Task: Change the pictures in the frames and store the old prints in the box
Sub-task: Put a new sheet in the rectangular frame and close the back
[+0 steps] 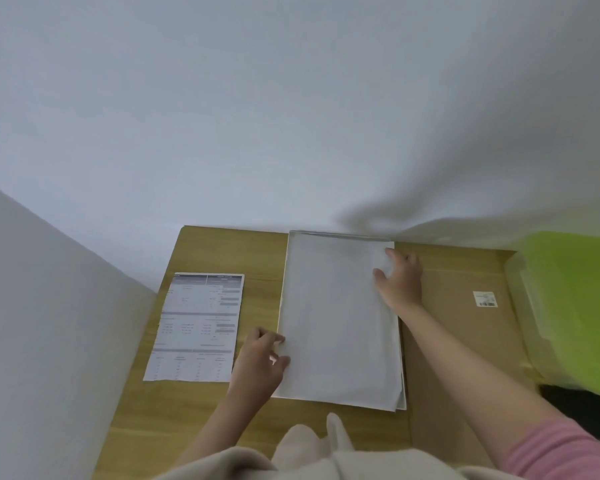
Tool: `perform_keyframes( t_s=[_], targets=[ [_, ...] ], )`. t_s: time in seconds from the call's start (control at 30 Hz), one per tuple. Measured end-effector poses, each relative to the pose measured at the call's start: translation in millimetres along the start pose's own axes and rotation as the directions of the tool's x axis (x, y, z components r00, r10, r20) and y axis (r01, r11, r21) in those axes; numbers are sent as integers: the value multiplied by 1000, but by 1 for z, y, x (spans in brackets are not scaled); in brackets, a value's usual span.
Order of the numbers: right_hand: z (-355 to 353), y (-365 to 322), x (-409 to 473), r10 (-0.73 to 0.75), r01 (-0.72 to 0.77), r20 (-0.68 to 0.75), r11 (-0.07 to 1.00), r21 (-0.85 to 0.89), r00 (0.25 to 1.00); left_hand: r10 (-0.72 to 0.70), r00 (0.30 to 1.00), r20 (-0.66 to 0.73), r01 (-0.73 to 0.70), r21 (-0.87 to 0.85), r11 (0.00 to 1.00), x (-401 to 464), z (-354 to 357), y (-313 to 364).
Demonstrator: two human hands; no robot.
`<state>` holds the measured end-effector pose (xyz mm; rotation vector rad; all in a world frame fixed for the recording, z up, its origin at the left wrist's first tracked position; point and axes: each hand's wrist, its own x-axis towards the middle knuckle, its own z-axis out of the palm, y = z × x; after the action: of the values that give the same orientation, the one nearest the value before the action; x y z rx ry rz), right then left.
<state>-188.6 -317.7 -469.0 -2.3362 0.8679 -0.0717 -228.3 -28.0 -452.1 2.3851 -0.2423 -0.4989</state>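
At the centre of the frame a large white sheet [336, 317] lies flat over a pale-edged flat panel [403, 393], whose rim shows along the sheet's left, top and lower right edges; whether that panel is a picture frame cannot be told. The left hand [262, 362], lower centre-left, pinches the sheet's left edge between thumb and curled fingers. The right hand [400, 277], centre-right, lies on the sheet's upper right corner with fingers slightly spread and bent; whether they grip the paper or only press it cannot be told. Just left of the sheet, apart from it, a printed page [198, 327] with blurred tables and grey bands lies flat on the wooden table [146, 420]. To the right, partly under the panel, a flat brown cardboard box [465, 323] carries a small white label [485, 298]. At the right edge sits a clear plastic bin [523, 306] against something bright green [579, 306]. A pink sleeve [561, 452] covers the right arm at lower right, and beige cloth [312, 459] fills the bottom centre. White walls [222, 116] take the upper half.
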Motion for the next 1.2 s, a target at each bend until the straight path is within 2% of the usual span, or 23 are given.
perform_keyframes(
  t_s=[0.17,0.47,0.6,0.73,0.93,1.2],
  targets=[
    [2,2,2,-37,37,10,999,-25,999,3,1000,-3,-3,36,999,2,3,-2],
    [2,0,6,4,0,52,997,-72,999,19,1000,20,-19,-4,1000,-1,5,-10],
    [-4,1,2,-6,5,50,1000,17,999,31,1000,1,-31,8,999,-4,7,-11],
    [-16,9,-17,-43,39,30,990,133,999,50,995,-86,-46,47,998,-10,10,-6],
    [-47,46,-70,-45,39,31,983,180,998,109,985,-133,-107,20,994,-28,23,18],
    [-96,132,-147,43,-44,8,992,116,999,169,985,-34,-171,-58,984,-62,81,77]
  ],
)
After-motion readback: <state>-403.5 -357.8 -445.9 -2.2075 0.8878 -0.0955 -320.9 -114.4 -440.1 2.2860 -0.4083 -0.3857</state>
